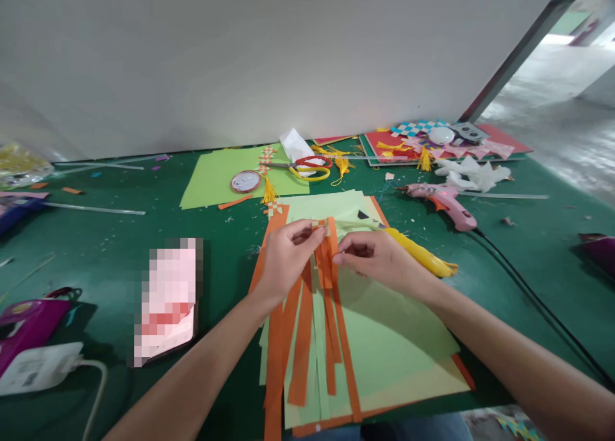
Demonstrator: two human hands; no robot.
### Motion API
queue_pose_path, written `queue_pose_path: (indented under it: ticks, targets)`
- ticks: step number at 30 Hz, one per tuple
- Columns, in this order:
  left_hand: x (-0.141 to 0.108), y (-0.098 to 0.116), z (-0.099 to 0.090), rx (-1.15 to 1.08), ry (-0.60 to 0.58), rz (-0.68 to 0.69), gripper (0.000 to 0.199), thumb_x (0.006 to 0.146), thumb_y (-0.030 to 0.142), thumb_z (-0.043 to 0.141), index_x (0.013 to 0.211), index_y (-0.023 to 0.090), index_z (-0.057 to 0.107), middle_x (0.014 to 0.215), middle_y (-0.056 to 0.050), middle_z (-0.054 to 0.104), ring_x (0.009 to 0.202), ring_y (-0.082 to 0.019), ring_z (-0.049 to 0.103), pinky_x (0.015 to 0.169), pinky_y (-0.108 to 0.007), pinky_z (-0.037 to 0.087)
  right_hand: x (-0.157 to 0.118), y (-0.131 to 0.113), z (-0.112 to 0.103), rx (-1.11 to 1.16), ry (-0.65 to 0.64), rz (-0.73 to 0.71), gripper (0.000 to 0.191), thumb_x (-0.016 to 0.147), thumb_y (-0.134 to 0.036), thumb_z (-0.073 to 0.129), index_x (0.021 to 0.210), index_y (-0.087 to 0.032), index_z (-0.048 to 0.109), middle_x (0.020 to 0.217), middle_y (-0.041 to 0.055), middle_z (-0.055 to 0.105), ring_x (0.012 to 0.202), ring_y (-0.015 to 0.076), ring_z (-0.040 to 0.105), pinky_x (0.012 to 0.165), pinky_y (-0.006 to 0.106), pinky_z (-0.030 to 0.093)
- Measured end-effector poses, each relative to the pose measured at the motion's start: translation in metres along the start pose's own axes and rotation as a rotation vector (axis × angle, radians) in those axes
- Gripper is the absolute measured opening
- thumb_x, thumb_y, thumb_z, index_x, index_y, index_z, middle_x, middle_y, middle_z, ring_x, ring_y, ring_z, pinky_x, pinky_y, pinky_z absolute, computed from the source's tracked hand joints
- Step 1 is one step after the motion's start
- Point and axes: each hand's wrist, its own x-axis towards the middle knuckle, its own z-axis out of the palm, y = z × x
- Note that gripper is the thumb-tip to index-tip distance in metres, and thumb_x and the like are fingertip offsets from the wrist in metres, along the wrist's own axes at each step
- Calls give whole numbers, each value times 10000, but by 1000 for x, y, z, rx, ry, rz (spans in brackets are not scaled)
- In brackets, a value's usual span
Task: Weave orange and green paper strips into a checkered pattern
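My left hand (pixel 291 252) pinches the top of a small woven piece of paper strips (pixel 318 223) between thumb and fingers. My right hand (pixel 372 252) has thumb and fingertips closed on a long orange paper strip (pixel 346 345), whose upper end meets the woven piece. Other orange strips (pixel 302 357) hang or lie below, fanned toward me. Beneath both hands is a stack of pale green paper sheets (pixel 394 351), with orange paper showing at its edges. Fingers partly hide the weave.
Beyond the stack lie scissors (pixel 307 165), a round tin (pixel 246 181) and yellow tassels (pixel 270 191). A pink glue gun (pixel 444 204) with a black cord rests right, near a long yellow object (pixel 423 252). At left are a phone (pixel 168 306) and a white charger (pixel 43 367).
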Motion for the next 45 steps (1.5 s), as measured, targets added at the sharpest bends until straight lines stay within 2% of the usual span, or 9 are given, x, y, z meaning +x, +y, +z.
queue_pose_path:
  ticks: [7, 13, 16, 21, 26, 29, 37, 42, 45]
  targets:
    - [-1, 4, 2, 40, -39, -14, 319, 826, 343, 639, 574, 172, 544, 550, 42, 418, 521, -98, 370, 491, -234, 271, -1, -7, -20, 27, 215, -150, 187, 820, -356, 643, 750, -182, 639, 767, 30, 637, 710, 154, 565, 588, 252, 435]
    - [-3, 0, 3, 136, -89, 43, 148, 826, 296, 635, 753, 194, 713, 713, 4, 678, 663, -147, 584, 626, -230, 429, -2, -7, -30, -60, 328, -173, 137, 846, -326, 613, 789, -203, 636, 782, 32, 636, 693, 152, 560, 589, 255, 434]
    - [-3, 0, 3, 173, -107, 67, 127, 824, 268, 627, 786, 202, 728, 721, 5, 697, 672, -149, 606, 640, -223, 445, -2, -8, -31, -105, 329, -210, 105, 862, -291, 578, 815, -209, 624, 811, 34, 637, 710, 152, 564, 594, 254, 428]
    - [-3, 1, 2, 235, -147, 106, 190, 839, 277, 607, 697, 192, 699, 617, 25, 614, 601, -128, 539, 584, -210, 407, -1, -3, -29, -222, 330, -266, 83, 882, -237, 543, 852, -206, 615, 831, 29, 628, 672, 133, 532, 605, 257, 416]
    - [-4, 1, 3, 194, -178, 90, 165, 842, 286, 620, 752, 193, 723, 683, 9, 674, 626, -133, 562, 604, -216, 419, 1, 0, -27, -317, 348, -342, 89, 888, -210, 531, 836, -208, 603, 810, 25, 619, 687, 134, 524, 591, 256, 386]
    - [-4, 2, 4, 180, -172, 86, 172, 843, 309, 630, 761, 194, 728, 698, 3, 688, 631, -140, 573, 611, -224, 428, 2, 0, -26, -276, 311, -288, 87, 880, -219, 540, 823, -205, 604, 777, 17, 621, 667, 130, 515, 587, 253, 382]
    - [-4, 2, 3, 190, -159, 118, 146, 844, 293, 635, 786, 204, 735, 736, -2, 716, 650, -147, 606, 619, -228, 447, 5, 6, -28, 53, 262, -78, 120, 848, -295, 599, 822, -181, 623, 689, -11, 578, 597, 105, 497, 543, 235, 366]
    - [-4, 2, 3, 252, -185, 142, 178, 859, 319, 621, 784, 205, 734, 764, -11, 732, 689, -163, 631, 621, -232, 441, 3, 4, -24, -51, 426, -156, 83, 835, -259, 611, 811, -183, 633, 764, 14, 632, 658, 125, 550, 587, 250, 416]
    - [-4, 0, 3, 283, -212, 158, 202, 870, 346, 608, 791, 210, 734, 802, -17, 745, 735, -176, 650, 653, -239, 447, 2, 3, -21, -210, 440, -239, 52, 841, -206, 596, 824, -196, 644, 790, 15, 663, 666, 126, 561, 603, 252, 423]
